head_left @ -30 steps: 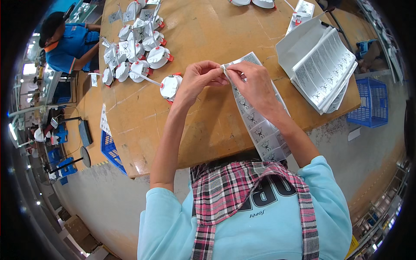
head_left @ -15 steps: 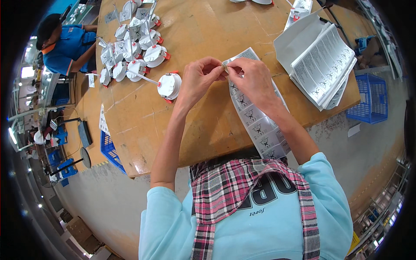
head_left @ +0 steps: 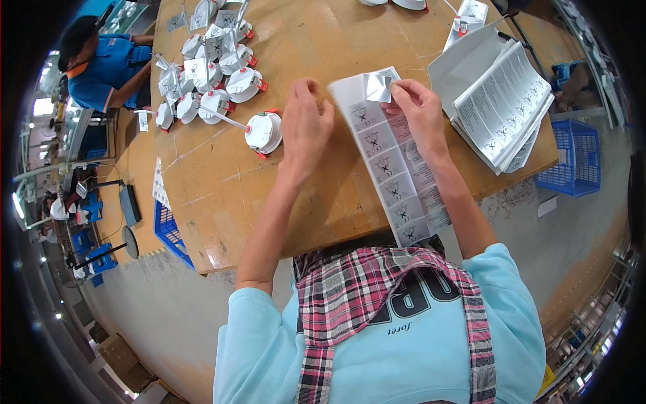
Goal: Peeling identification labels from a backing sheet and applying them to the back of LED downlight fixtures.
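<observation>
My right hand (head_left: 420,114) pinches a small silver sticker label (head_left: 378,87) between thumb and fingertips, over the top end of a label sheet (head_left: 390,182). The sheet is a long white strip printed with rows of symbols and text, running down to the table's near edge. My left hand (head_left: 305,128) is above the table with its back up; its fingers are loosely bent, the thumb stands apart, and nothing shows in it. Just left of it a round white downlight (head_left: 263,132) with red clips and a white cable lies on the table.
More white downlights (head_left: 215,104) with tags crowd the table's (head_left: 323,40) far left. A thick stack of label sheets (head_left: 501,101) lies at the right, beside another downlight (head_left: 464,25). Blue baskets (head_left: 570,155) stand past the edges. A co-worker (head_left: 111,67) sits at far left.
My hands have parted: the left moved slightly left and away from the sheet's top, the right moved right with the silver label now in view. The sheet's lower end has shifted left.
</observation>
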### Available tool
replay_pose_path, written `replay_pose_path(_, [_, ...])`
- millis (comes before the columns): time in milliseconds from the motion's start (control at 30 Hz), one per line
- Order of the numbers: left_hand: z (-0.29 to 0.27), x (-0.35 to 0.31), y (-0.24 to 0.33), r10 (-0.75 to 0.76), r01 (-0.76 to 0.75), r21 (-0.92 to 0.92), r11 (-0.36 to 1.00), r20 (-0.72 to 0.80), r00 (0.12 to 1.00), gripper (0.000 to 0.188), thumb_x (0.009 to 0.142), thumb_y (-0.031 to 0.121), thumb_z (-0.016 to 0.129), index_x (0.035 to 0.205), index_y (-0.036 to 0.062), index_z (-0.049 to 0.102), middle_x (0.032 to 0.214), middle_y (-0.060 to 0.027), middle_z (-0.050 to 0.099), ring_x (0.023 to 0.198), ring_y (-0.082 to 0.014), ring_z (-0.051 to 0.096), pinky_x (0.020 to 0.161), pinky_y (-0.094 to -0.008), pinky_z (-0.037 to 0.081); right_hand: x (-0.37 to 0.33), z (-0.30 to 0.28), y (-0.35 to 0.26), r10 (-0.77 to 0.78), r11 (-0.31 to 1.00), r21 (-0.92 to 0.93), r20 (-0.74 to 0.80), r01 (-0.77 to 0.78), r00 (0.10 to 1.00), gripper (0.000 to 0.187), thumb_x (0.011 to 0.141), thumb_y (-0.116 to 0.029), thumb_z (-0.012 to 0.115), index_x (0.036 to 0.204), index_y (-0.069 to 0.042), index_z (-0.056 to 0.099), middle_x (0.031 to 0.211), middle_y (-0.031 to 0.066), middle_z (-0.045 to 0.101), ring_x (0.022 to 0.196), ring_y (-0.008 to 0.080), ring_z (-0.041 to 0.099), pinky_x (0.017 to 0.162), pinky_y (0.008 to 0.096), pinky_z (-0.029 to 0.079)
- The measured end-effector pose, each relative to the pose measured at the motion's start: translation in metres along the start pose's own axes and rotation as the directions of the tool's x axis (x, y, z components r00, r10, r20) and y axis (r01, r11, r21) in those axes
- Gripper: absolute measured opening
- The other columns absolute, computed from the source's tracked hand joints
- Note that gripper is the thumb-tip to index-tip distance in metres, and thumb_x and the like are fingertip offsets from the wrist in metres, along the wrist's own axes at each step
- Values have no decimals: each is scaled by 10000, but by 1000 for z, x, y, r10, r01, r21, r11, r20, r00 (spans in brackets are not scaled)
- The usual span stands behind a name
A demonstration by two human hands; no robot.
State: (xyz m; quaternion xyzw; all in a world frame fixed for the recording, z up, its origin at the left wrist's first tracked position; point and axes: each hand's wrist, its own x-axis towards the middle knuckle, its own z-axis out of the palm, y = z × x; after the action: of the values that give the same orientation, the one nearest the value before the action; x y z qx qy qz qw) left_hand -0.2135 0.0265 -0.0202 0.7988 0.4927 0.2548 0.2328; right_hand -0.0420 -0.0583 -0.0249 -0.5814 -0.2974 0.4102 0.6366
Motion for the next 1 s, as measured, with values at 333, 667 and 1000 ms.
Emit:
replay_pose_path(333, [-7, -57, 48, 436, -433, -52, 900, 47, 899, 641, 755, 92, 682, 1313, -7, 381, 1313, -190, 411, 1234, -372, 373, 1076, -469, 274, -6, 1, 4, 30, 1000, -7, -30, -30, 999, 198, 918, -117, 572, 987, 62, 622, 840, 69, 651, 735, 136, 661, 670, 222, 528])
replay_pose_path(667, [27, -46, 8, 417, -440, 62, 896, 227, 880, 862, 786, 493, 654, 1360, -57, 322, 1404, -209, 321, 1356, -351, 259, 1130, -474, 177, -17, -38, -50, -273, 930, 168, -286, 328, 919, 200, 920, -146, 565, 1005, 29, 614, 909, 94, 649, 785, 157, 648, 728, 291, 539])
replay_pose_path(1000, [4, -26, 52, 467, -467, -150, 872, -34, 884, 836, 717, 261, 749, 1370, 5, 293, 1343, -202, 330, 1275, -386, 288, 1054, -515, 229, -49, -57, -109, -549, 836, -319, -451, 447, 704, 214, 907, -146, 581, 1010, 30, 644, 861, 73, 643, 821, 135, 597, 799, 261, 469])
